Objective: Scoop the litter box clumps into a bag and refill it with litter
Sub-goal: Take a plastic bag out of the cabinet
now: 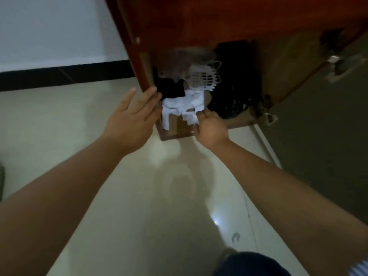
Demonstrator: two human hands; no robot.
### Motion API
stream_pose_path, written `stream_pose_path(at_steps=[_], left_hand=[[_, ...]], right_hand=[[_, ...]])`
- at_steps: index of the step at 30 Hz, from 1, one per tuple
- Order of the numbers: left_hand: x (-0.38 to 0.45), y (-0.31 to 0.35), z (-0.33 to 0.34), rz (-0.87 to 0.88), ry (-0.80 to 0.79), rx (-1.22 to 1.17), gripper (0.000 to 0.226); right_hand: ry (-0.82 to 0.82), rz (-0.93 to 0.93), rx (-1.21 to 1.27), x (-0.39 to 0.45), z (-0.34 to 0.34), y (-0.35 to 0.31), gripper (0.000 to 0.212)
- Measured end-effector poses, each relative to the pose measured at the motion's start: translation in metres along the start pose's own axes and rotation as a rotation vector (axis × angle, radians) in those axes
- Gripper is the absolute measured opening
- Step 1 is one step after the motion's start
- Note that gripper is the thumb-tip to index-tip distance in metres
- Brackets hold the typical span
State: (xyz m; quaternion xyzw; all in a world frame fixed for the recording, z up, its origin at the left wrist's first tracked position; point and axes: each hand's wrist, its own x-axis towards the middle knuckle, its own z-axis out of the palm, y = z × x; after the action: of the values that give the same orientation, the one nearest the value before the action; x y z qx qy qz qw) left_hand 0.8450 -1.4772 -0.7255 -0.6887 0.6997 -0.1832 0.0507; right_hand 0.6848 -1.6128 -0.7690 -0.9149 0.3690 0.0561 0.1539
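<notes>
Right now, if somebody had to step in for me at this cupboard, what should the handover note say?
Left hand: open, fingers straight, resting against the edge of the wooden cupboard.
Right hand: fingers curled, pinching the white plastic bag at the front of the cupboard.
The slotted litter scoop lies inside, behind the white bag; dark bags sit to its right.
Done: cupboard open, bag being taken.
Left: fetch the scoop, scoop the clumps, refill. Litter box and litter are not in view.
</notes>
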Motion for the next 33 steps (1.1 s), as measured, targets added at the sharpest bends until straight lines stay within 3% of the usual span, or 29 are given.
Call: stream_pose_path(at_steps=[4, 11, 18, 22, 24, 26, 29, 31, 33], left_hand=[[0.009, -0.007, 0.038, 0.065, 0.117, 0.168, 0.043], [0.023, -0.025, 0.083, 0.160, 0.416, 0.236, 0.024], [0.027, -0.035, 0.102, 0.226, 0.527, 0.280, 0.017], [0.027, -0.032, 0.099, 0.215, 0.527, 0.277, 0.014], [0.021, -0.016, 0.103, 0.129, 0.524, 0.245, 0.019], [0.010, 0.016, 0.109, -0.008, 0.494, 0.154, 0.024], [0.001, 0.080, 0.119, -0.191, 0.433, -0.126, 0.032], [0.007, 0.109, 0.122, -0.345, 0.338, -0.354, 0.047], [0.018, 0.123, 0.127, -0.560, 0.206, -0.545, 0.075]], right_hand=[[0.081, -0.058, -0.028, 0.051, 0.029, 0.014, 0.031], [0.144, -0.103, -0.046, 0.122, 0.042, 0.033, 0.036], [0.148, -0.246, -0.022, 0.195, 0.041, 0.016, 0.061], [0.101, -0.227, 0.054, 0.220, 0.040, 0.007, 0.040], [0.219, -0.233, 0.215, 0.205, 0.034, 0.009, 0.031], [0.346, -0.258, 0.600, 0.183, 0.033, 0.024, 0.017], [-0.016, -0.027, 1.195, 0.129, 0.034, 0.047, 0.022], [-0.153, 0.002, 1.341, 0.097, 0.040, 0.068, 0.014], [-0.268, -0.016, 1.493, 0.069, 0.044, 0.083, 0.026]])
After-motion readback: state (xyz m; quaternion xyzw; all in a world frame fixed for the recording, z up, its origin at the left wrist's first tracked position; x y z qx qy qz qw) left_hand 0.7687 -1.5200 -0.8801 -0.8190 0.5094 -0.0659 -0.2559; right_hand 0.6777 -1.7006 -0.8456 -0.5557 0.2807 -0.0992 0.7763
